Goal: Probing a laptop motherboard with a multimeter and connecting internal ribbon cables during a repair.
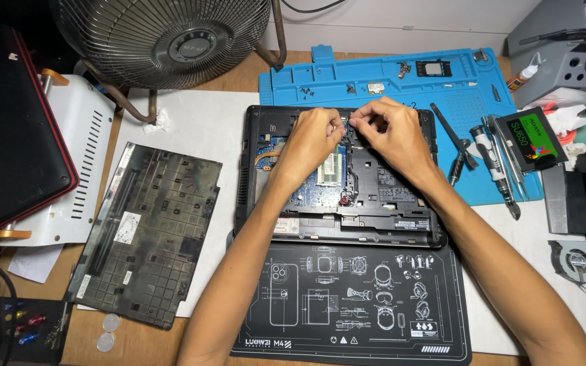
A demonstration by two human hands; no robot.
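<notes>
Head view shows my left hand (315,135) and my right hand (391,132) brought together over the upper middle of the opened laptop (337,176), which lies bottom-up on the desk (89,342) with its base on a black printed mat (350,301) and its far edge on the blue repair mat (388,74). Both hands are curled, fingertips pinched near each other on something small at the top edge of the exposed board; I cannot tell what that part is, nor whether either hand truly grips it, because my own knuckles cover the contact point. Risk, as I judge it: a pull at an angle can tear a thin cable or lift a connector off the board, and a slip of the fingertips can drive them into the bare memory module (332,168) just below. A released screw can drop into the chassis, since loose screws (306,90) already sit unsecured on the blue repair mat. The removed bottom cover (147,230) lies well apart to the left, near the floor fan (164,34). Screwdrivers (493,159) and a boxed drive (530,139) rest to the right, near enough for my right forearm to sweep them. Hidden or unclear: the board area under both hands, the component pinched, and the right-side equipment, which the frame edge cuts off.
</notes>
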